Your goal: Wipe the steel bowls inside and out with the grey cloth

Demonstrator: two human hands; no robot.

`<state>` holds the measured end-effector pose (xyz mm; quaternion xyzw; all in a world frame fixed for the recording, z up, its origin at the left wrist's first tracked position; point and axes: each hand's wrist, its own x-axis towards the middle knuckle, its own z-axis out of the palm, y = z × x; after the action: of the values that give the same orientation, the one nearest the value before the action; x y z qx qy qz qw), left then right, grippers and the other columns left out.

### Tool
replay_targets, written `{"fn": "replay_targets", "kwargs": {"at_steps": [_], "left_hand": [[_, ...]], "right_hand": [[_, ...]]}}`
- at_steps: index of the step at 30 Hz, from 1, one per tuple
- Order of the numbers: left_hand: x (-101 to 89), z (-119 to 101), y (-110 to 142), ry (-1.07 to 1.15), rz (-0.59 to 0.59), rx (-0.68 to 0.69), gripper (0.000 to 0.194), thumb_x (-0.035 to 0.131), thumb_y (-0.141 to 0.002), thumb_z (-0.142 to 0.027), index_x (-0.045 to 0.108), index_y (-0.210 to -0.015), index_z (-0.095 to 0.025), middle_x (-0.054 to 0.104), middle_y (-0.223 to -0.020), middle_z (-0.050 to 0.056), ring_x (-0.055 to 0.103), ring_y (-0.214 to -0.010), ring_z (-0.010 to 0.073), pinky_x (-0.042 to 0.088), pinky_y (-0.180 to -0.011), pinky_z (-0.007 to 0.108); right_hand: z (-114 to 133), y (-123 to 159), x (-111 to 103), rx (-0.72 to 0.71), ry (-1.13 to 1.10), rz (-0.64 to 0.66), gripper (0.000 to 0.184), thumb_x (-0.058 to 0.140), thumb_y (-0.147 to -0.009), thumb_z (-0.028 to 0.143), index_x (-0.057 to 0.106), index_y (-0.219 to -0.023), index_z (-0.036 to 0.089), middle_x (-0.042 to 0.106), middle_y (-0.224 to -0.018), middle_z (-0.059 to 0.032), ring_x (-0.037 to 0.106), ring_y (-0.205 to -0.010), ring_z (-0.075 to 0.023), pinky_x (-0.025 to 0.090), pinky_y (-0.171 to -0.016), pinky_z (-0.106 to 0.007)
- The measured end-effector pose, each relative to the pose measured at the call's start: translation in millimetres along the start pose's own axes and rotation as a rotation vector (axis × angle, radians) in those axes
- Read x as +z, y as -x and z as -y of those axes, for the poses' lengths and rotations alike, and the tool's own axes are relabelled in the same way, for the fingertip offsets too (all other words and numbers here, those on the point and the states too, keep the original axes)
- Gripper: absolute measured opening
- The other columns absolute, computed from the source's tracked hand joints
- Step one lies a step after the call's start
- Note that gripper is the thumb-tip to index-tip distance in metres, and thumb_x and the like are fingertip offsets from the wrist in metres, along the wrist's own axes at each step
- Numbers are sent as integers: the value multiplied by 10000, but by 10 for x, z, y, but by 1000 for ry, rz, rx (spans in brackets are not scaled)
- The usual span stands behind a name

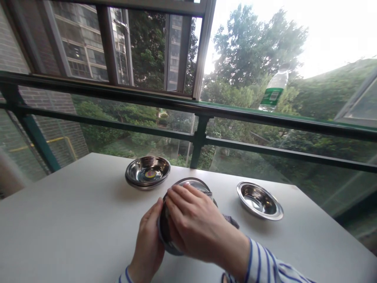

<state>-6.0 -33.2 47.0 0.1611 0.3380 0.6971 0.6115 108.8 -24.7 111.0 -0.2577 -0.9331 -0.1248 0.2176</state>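
Note:
My left hand (149, 236) grips the left edge of a shiny stainless steel bowl (166, 232), its thumb along the rim. The bowl is tilted just above the white table. My right hand (194, 220) lies across the bowl, fingers together and pressed into it. A dark patterned cloth (231, 221) shows from under that hand, at the fingers and beyond the wrist. Most of the bowl's inside and the rest of the cloth are hidden by my right hand.
On the white table (88, 220), a stack of steel bowls (138, 167) with a round yellow sticker stands at the back left. Another steel bowl (275, 214) sits to the right. A green railing (165, 106) runs behind, with a green-labelled plastic bottle (272, 94) on its ledge.

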Motion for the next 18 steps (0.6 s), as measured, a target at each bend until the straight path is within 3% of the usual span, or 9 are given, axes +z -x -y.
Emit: {"fn": "replay_targets", "kwargs": {"at_steps": [2, 8, 18], "left_hand": [[5, -10, -2, 4, -3, 7, 243, 726, -664, -255, 712, -860, -112, 727, -791, 58, 671, -808, 225, 540, -726, 299], [20, -3, 36, 6, 28, -26, 207, 723, -670, -275, 702, -773, -97, 722, -731, 67, 673, -789, 251, 536, -713, 326], [-13, 62, -17, 61, 26, -28, 253, 625, -766, -215, 686, -981, -97, 718, -961, 103, 652, -942, 222, 509, -846, 297]], "right_hand": [[-77, 14, 6, 35, -28, -10, 275, 433, -866, 238, 585, -1049, 101, 624, -1094, -135, 526, -1085, -243, 413, -964, -396], [-349, 129, 16, 383, -55, -73, 335, 361, -919, 224, 584, -1135, 100, 622, -1162, -119, 541, -1108, -208, 437, -967, -350], [14, 100, 225, 0, 99, -65, 386, 414, -871, 245, 546, -1175, 46, 551, -1239, -174, 449, -1188, -301, 352, -1037, -464]]}}
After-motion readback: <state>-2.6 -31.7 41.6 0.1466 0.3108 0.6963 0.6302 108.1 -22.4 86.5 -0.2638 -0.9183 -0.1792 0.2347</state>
